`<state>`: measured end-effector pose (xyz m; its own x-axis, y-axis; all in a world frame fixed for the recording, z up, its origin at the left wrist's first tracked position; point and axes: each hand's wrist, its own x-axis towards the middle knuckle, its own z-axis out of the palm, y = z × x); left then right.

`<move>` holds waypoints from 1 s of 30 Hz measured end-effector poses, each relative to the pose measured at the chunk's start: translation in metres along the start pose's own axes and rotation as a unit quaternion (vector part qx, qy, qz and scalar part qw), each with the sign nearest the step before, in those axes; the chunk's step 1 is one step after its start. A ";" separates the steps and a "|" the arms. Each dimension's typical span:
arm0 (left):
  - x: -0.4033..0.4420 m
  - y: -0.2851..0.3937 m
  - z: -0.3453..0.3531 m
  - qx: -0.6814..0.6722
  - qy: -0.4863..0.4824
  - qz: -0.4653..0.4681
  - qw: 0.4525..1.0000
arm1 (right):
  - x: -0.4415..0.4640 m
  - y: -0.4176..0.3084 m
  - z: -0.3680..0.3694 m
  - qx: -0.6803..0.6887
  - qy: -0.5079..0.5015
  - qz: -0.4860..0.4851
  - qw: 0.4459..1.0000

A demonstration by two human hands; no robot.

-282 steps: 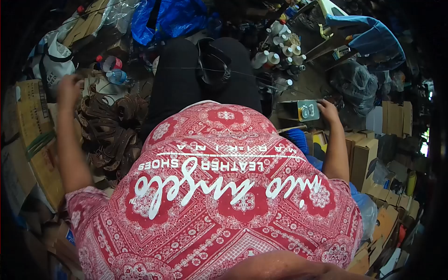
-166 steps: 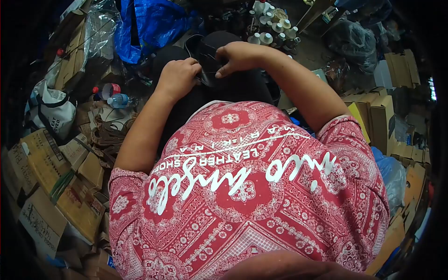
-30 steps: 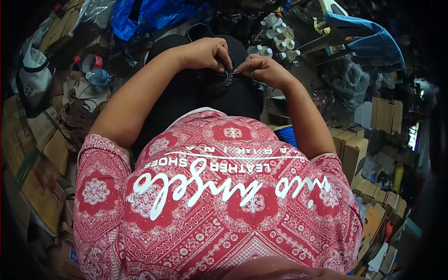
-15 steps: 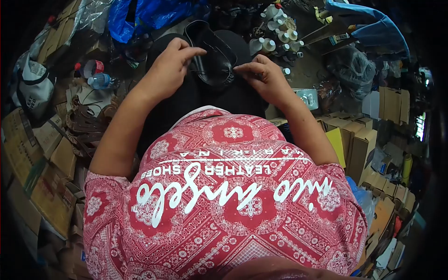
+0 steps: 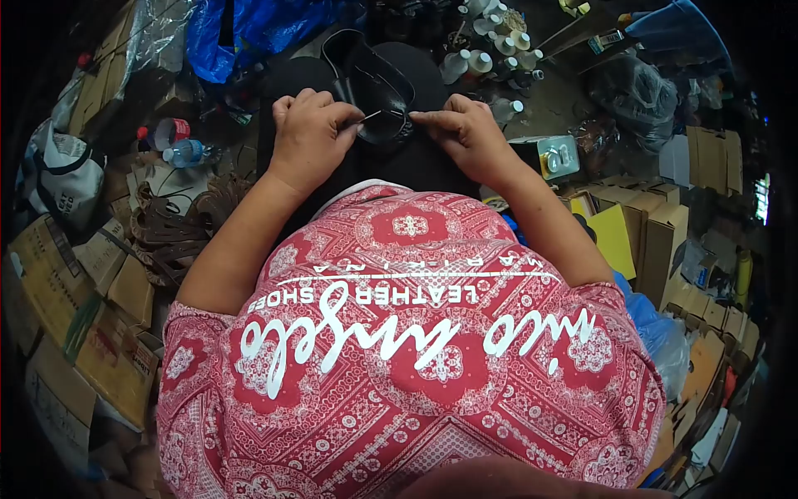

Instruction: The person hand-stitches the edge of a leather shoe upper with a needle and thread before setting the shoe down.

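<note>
Your patterned red shirt (image 5: 416, 349) fills the space nearest you, below both hands, and your black trousers (image 5: 287, 81) stretch out beyond them. Past your left hand lies a crumpled blue bag (image 5: 249, 41); closer in, on that same side, a flattened carton (image 5: 104, 320) leans outside your forearm, with a heap of brown straps (image 5: 174, 223) between. Just outside your right hand sits a metal tin (image 5: 557, 156).

Between your hands, on your lap, rests the glossy black leather piece (image 5: 385, 129), its band looping up and away from you. It looks light and pliable, likely firmer around the curved edge, and its shine suggests a smooth surface that could slide on cloth and scuff easily. The near rim seems the surest hold; the band would probably flex.

Your left hand (image 5: 316, 130) pinches a thin pale sliver (image 5: 371, 115) between thumb and forefinger, slim and likely easy to drop. Your right hand (image 5: 465, 133) reaches the rim with its fingertips; whether they grip it, you cannot tell.
</note>
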<state>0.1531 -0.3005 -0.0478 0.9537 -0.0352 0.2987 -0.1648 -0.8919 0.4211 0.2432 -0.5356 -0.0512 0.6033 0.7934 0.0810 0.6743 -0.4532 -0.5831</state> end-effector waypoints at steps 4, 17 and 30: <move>0.004 0.001 0.003 -0.188 -0.006 -0.025 0.982 | 0.007 0.011 -0.011 0.117 -0.072 0.081 0.987; 0.013 -0.011 0.016 -0.094 -0.057 -0.003 0.994 | 0.039 0.039 -0.013 0.200 -0.153 0.026 0.967; 0.013 -0.011 0.016 -0.082 -0.059 0.005 0.995 | 0.041 0.040 -0.015 0.227 -0.171 0.044 0.958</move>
<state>0.1716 -0.2986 -0.0618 0.9731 -0.1044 0.2052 -0.2037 -0.8059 0.5559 0.3013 -0.5279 -0.0591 0.4218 0.8822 -0.2094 0.3262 -0.3631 -0.8728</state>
